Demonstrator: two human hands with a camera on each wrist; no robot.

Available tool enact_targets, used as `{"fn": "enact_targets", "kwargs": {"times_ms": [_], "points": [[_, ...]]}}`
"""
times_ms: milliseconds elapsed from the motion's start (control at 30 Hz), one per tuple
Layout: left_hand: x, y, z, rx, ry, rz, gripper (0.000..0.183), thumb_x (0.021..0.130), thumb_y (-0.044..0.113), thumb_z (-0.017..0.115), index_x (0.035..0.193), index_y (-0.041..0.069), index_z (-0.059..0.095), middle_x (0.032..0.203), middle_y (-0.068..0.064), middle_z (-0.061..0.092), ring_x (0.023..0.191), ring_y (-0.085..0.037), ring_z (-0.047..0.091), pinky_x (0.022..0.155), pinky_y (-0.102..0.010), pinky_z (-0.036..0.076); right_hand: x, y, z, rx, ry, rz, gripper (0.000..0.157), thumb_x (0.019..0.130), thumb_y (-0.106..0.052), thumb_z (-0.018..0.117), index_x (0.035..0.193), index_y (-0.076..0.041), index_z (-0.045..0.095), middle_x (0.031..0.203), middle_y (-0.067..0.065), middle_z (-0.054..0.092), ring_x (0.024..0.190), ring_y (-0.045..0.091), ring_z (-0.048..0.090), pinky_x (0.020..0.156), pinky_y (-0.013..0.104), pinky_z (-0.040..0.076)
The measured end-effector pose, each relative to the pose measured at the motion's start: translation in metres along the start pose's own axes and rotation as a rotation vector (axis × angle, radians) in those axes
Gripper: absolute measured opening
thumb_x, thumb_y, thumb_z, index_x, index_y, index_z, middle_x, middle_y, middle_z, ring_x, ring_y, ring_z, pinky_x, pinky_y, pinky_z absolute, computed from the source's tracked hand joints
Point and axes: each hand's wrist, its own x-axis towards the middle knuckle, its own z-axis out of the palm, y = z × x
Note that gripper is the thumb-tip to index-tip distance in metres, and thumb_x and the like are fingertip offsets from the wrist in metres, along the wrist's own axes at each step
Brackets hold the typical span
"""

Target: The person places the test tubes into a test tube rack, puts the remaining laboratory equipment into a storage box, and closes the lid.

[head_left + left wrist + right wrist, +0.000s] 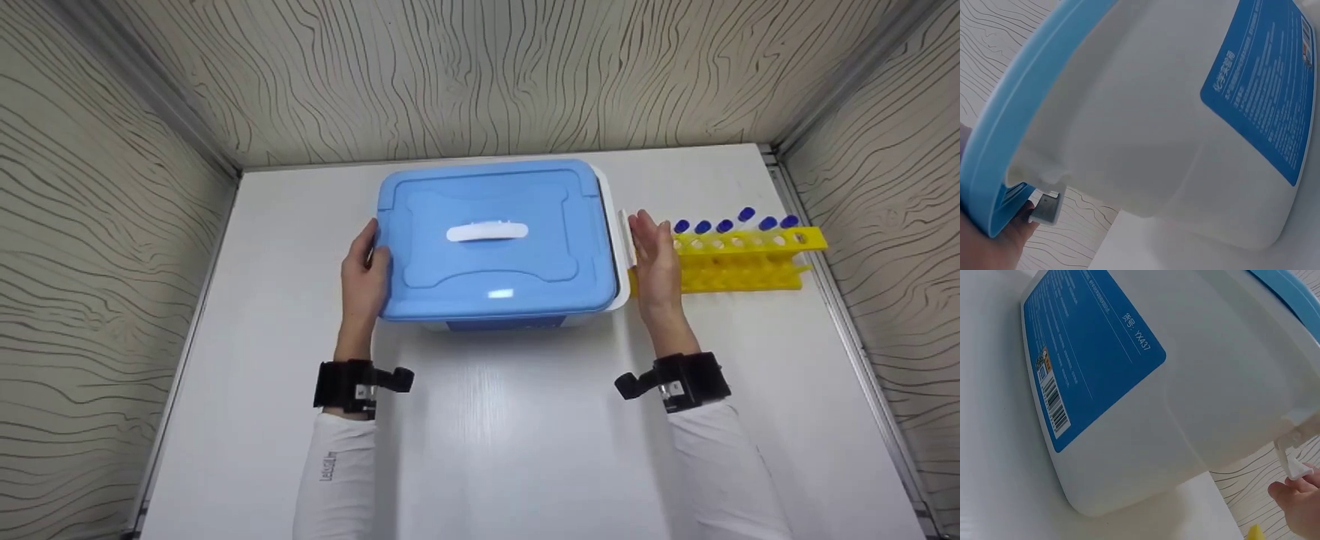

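Note:
A white plastic storage box point(1230, 365) with a blue lid point(487, 195) stands on the table, a white handle point(487, 231) on the lid's top. The lid sits off to the left, so the box's white rim shows on the right. My left hand point(363, 274) grips the lid's left edge, thumb and fingers at its side. Below that edge a white latch point(1047, 208) hangs close to my fingers. On the other side, my right hand point(656, 262) touches the raised right latch point(627, 238) with extended fingers, palm toward the box.
A yellow test tube rack point(739, 262) stands close behind my right hand, holding several tubes with blue caps point(724, 225). White tabletop point(487, 435) lies in front of the box. Patterned panels point(495, 75) rise at the back and both sides.

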Motion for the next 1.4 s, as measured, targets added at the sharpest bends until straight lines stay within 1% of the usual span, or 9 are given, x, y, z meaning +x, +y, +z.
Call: {"fn": "enact_targets", "kwargs": {"times_ms": [267,433,633,833,933,1133,1233,1300,1400], "points": [[-0.002,0.003,0.004,0.005,-0.003,0.007,0.052,0.101,0.018,0.044,0.153,0.012,0.038,0.160,-0.007,0.038,0.151,-0.021,0.032,0.125,-0.034,0.027,0.004,0.003,0.007,0.197,-0.017,0.079,0.068,0.102,-0.059,0.015,0.159,-0.022,0.024,0.168,-0.002,0.019,0.156,0.016,0.016,0.129,0.040,0.012],[-0.002,0.006,0.012,0.001,-0.005,0.031,0.051,0.101,0.016,0.044,0.152,0.010,0.040,0.159,-0.008,0.039,0.150,-0.022,0.033,0.125,-0.034,0.027,0.005,0.004,0.008,0.287,-0.014,0.132,0.069,0.101,-0.061,0.013,0.159,-0.025,0.022,0.169,-0.004,0.016,0.156,0.014,0.014,0.130,0.039,0.009],[-0.004,0.008,0.022,0.029,0.010,0.043,0.051,0.100,0.015,0.045,0.150,0.011,0.043,0.159,-0.009,0.039,0.150,-0.022,0.034,0.125,-0.033,0.027,0.006,0.006,0.005,0.404,-0.014,0.192,0.073,0.098,-0.067,0.016,0.159,-0.026,0.023,0.169,-0.010,0.013,0.157,0.014,0.009,0.130,0.041,0.006],[-0.005,0.004,0.018,-0.035,0.054,0.036,0.048,0.103,0.020,0.045,0.150,0.010,0.044,0.157,-0.009,0.043,0.148,-0.022,0.038,0.123,-0.033,0.032,0.008,0.009,0.004,0.579,-0.003,0.237,0.074,0.099,-0.067,0.019,0.158,-0.024,0.025,0.168,-0.011,0.016,0.157,0.015,0.012,0.130,0.040,0.007],[-0.005,0.000,0.013,-0.073,0.085,0.009,0.048,0.104,0.024,0.044,0.150,0.012,0.044,0.156,-0.007,0.044,0.147,-0.021,0.040,0.121,-0.033,0.034,0.009,0.009,0.004,0.627,0.008,0.251,0.073,0.099,-0.066,0.021,0.158,-0.024,0.026,0.167,-0.012,0.018,0.156,0.016,0.015,0.130,0.040,0.010],[-0.004,-0.013,0.004,-0.229,0.123,-0.091,0.047,0.104,0.030,0.046,0.150,0.018,0.044,0.155,-0.001,0.045,0.145,-0.015,0.041,0.120,-0.031,0.036,0.009,0.011,0.004,0.636,0.012,0.260,0.072,0.100,-0.064,0.020,0.158,-0.023,0.027,0.167,-0.012,0.019,0.156,0.017,0.014,0.130,0.041,0.009],[-0.003,-0.021,0.003,-0.324,0.122,-0.144,0.047,0.104,0.033,0.047,0.149,0.022,0.045,0.153,0.001,0.048,0.143,-0.015,0.045,0.120,-0.034,0.037,0.010,0.011,0.004,0.665,0.020,0.271,0.071,0.099,-0.065,0.022,0.157,-0.024,0.028,0.166,-0.012,0.022,0.156,0.017,0.014,0.130,0.041,0.011],[-0.002,-0.026,0.003,-0.420,0.108,-0.188,0.047,0.104,0.035,0.046,0.150,0.022,0.044,0.153,0.000,0.048,0.142,-0.016,0.046,0.120,-0.036,0.036,0.011,0.011,0.004,0.697,0.030,0.284,0.071,0.099,-0.065,0.025,0.157,-0.024,0.030,0.165,-0.012,0.024,0.156,0.017,0.015,0.129,0.040,0.012],[0.001,-0.032,0.005,-0.638,0.066,-0.252,0.050,0.105,0.034,0.044,0.152,0.019,0.040,0.156,-0.004,0.043,0.145,-0.019,0.042,0.122,-0.035,0.033,0.012,0.011,0.004,0.757,0.047,0.303,0.072,0.098,-0.066,0.030,0.156,-0.024,0.032,0.165,-0.012,0.026,0.155,0.016,0.016,0.129,0.040,0.014]]}}
